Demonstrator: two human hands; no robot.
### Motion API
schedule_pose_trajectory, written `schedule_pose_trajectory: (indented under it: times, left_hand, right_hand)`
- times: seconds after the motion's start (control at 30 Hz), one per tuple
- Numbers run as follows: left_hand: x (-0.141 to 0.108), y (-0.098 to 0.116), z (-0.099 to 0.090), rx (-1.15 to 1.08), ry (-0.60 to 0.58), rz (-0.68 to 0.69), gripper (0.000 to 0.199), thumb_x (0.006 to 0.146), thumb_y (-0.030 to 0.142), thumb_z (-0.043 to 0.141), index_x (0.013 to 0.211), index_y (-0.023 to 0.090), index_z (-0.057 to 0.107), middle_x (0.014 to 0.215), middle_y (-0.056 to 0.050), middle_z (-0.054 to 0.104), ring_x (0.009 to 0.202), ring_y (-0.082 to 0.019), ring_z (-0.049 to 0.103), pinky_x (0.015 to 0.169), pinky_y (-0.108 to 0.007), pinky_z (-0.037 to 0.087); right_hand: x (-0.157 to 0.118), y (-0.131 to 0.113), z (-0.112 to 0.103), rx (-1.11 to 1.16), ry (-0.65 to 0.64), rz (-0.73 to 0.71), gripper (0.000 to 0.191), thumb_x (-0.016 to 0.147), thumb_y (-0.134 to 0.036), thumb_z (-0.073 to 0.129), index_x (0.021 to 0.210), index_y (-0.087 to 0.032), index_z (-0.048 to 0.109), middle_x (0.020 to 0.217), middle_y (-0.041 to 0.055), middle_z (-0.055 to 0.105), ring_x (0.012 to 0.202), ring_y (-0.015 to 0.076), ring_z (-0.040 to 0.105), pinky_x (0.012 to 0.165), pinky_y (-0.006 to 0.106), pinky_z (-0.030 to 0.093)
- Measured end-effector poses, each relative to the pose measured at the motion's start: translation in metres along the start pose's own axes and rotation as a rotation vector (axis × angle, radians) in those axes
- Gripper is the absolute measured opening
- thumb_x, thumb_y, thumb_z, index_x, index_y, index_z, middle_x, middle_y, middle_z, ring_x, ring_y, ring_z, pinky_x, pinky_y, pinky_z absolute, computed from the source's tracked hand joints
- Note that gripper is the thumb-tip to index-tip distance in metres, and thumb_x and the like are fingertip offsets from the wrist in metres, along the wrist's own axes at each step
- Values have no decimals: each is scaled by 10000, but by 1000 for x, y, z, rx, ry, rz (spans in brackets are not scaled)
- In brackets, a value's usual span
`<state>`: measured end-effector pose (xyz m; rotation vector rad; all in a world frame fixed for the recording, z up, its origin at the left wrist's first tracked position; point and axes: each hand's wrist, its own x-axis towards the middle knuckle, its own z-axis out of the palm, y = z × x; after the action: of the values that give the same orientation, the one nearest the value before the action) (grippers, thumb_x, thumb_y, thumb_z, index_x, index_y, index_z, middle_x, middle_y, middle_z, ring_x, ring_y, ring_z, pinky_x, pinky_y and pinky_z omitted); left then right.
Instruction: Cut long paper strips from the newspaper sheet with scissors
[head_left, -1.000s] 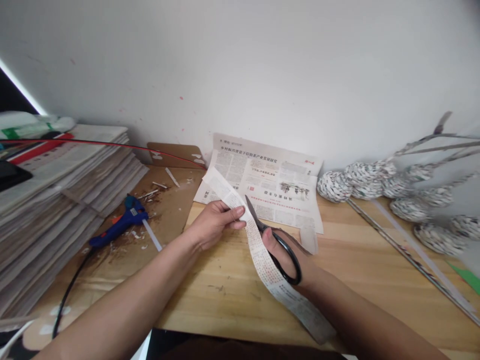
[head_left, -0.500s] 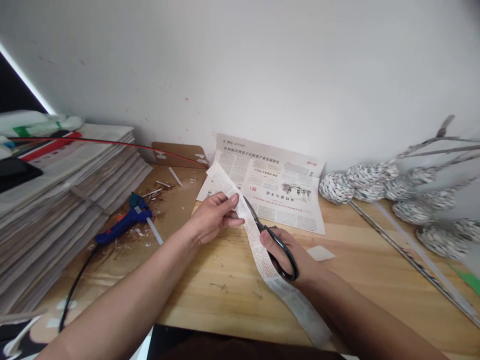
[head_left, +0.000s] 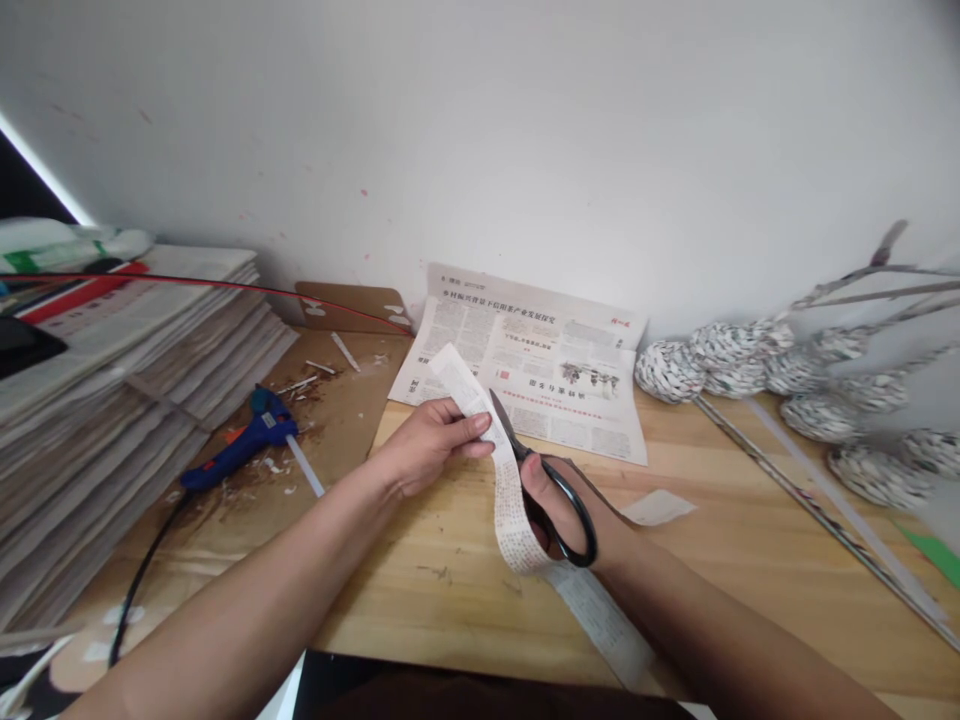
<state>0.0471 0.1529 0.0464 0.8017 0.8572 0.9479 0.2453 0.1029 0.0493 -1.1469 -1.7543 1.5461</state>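
Between the thumb and fingers of my left hand (head_left: 439, 440) is a long newspaper strip (head_left: 517, 515), its upper end pointing up and left. The strip curves down and passes under my right wrist toward the table's front edge. My right hand (head_left: 574, 510) is closed around the black handles of the scissors (head_left: 564, 500), whose blades lie along the strip's right side, beside my left fingertips. Behind the hands, a newspaper sheet (head_left: 525, 360) leans up against the wall. A second pale paper piece (head_left: 658, 507) shows to the right of my right hand.
At left are a tall newspaper stack (head_left: 150, 400) and a blue glue gun (head_left: 240, 450) on brown cardboard (head_left: 345, 400) with scraps. Woven paper balls (head_left: 670, 371) on twigs stand at right, near a thin rod (head_left: 810, 510). A red cord (head_left: 225, 285) crosses at left.
My left hand has moved slightly down and right along the strip, which now bends in a deeper curve. The strip's upper end has shifted right. The paper piece at right reaches farther out.
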Motion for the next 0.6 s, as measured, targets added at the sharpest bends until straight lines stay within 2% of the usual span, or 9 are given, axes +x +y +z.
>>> schedule_pose_trajectory:
  times: [0.17, 0.33, 0.5, 0.6]
  left_hand:
    - [0, 2, -1, -4, 4, 12, 326, 615, 305, 952, 816, 129, 765, 836, -39, 758, 764, -114, 689, 705, -188, 595]
    - [1, 6, -2, -25, 49, 59, 421, 661, 455, 911, 929, 178, 743, 763, 6, 715, 594, -91, 635, 579, -224, 613]
    - [2, 4, -1, -8, 46, 52, 381, 610, 402, 947, 789, 137, 739, 707, -10, 701, 608, -90, 629, 543, -167, 563]
    - [1, 1, 0, 11, 32, 39, 349, 623, 371, 943, 807, 132, 767, 748, -36, 732, 668, -106, 652, 582, -170, 560]
  right_hand:
    - [3, -5, 6, 110, 28, 59, 729, 739, -945, 462, 556, -243, 399, 417, -52, 396, 354, 84, 349, 362, 251, 269]
    - [4, -4, 5, 107, 18, 59, 720, 780, -920, 444, 552, -239, 403, 390, -53, 390, 335, 78, 327, 344, 241, 233]
    - [1, -6, 3, 66, -15, 16, 699, 862, -861, 405, 571, -226, 445, 431, -20, 465, 395, 104, 431, 403, 250, 321]
    - [0, -7, 0, 18, -37, 18, 716, 898, -844, 343, 609, -214, 519, 482, 8, 541, 442, 124, 493, 450, 264, 374]
